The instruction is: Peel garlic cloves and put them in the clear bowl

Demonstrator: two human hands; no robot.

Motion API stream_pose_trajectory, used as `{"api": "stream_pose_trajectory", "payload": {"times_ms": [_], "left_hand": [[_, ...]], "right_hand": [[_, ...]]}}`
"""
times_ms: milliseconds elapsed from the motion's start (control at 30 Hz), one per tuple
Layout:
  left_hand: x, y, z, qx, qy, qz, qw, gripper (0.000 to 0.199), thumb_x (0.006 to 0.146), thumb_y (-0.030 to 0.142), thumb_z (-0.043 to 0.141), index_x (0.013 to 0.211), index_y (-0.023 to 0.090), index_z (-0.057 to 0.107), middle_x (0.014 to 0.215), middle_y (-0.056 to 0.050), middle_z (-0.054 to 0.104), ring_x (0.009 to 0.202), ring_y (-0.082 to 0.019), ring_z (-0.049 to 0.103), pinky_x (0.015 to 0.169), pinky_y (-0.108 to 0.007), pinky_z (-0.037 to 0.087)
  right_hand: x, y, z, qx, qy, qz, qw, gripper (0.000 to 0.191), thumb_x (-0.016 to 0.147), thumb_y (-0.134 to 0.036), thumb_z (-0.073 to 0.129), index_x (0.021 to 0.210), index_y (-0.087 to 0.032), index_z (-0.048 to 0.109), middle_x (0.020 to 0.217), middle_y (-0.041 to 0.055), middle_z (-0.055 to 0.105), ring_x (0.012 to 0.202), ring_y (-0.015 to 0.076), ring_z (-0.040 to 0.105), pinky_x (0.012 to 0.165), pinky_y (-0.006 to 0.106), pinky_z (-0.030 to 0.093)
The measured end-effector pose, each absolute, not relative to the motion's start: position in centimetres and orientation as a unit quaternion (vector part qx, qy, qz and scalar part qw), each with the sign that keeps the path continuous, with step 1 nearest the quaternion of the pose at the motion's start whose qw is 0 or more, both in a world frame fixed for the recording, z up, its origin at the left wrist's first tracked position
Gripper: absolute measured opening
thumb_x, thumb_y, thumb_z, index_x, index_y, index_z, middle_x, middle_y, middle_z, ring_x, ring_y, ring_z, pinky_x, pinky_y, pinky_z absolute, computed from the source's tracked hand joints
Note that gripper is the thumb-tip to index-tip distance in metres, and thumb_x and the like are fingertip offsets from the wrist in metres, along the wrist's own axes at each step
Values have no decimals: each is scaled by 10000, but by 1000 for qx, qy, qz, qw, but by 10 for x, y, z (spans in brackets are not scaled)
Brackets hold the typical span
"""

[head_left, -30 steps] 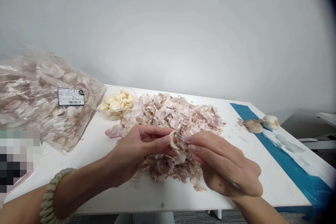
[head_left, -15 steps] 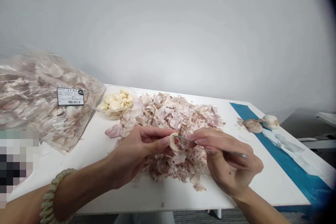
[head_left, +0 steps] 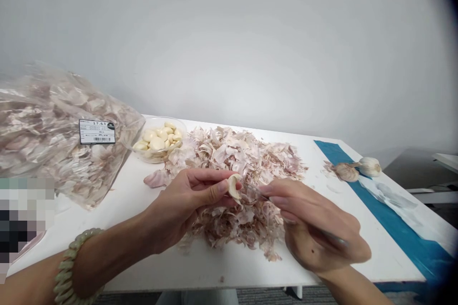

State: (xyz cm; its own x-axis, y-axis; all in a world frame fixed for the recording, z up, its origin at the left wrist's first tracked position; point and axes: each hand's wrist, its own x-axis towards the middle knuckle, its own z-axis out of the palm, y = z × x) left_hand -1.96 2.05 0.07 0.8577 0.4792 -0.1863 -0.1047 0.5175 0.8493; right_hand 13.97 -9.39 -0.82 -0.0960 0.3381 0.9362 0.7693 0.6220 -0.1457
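Observation:
Between thumb and fingers, my left hand pinches a pale, curved garlic clove above the heap of garlic skins. Its wrist wears a pale green coiled band. My right hand is closed around a thin metal tool, whose narrow end points left at the clove. Motion blur hides whether the tip touches it. Behind my left hand, a clear bowl holds several peeled cloves.
A large plastic bag of garlic skins fills the left side. Two garlic bulbs lie at the right by a blue strip on the white table. A reddish clove lies left of the heap.
My right hand has shifted slightly right and down, drawing the tool's end back from the clove. The clove is tilted a little differently in my left hand.

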Motion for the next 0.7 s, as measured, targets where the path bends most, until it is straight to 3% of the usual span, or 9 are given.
{"api": "stream_pose_trajectory", "payload": {"times_ms": [200, 500, 700], "left_hand": [[-19, 21, -1, 460, 206, 161, 849, 194, 690, 265, 758, 876, 210, 746, 825, -23, 730, 724, -108, 644, 730, -206, 501], [-18, 20, 2, 452, 201, 159, 854, 186, 688, 265, 759, 862, 201, 745, 806, -34, 733, 759, -125, 650, 735, -218, 509], [-18, 19, 1, 442, 188, 144, 865, 149, 699, 235, 753, 842, 196, 742, 800, -16, 732, 740, -95, 652, 701, -168, 503]], "right_hand": [[138, -95, -3, -384, -745, -229, 496, 286, 784, -15, 563, 1058, -71, 626, 888, 122, 708, 855, 182, 671, 715, 312, 588], [143, -99, -10, -392, -769, -223, 454, 414, 716, 48, 603, 1118, -46, 586, 1035, 158, 679, 967, 220, 646, 768, 354, 590], [146, -106, -11, -407, -788, -199, 418, 526, 709, 80, 583, 1211, -68, 527, 1147, 155, 639, 1038, 228, 617, 829, 376, 573]]}}
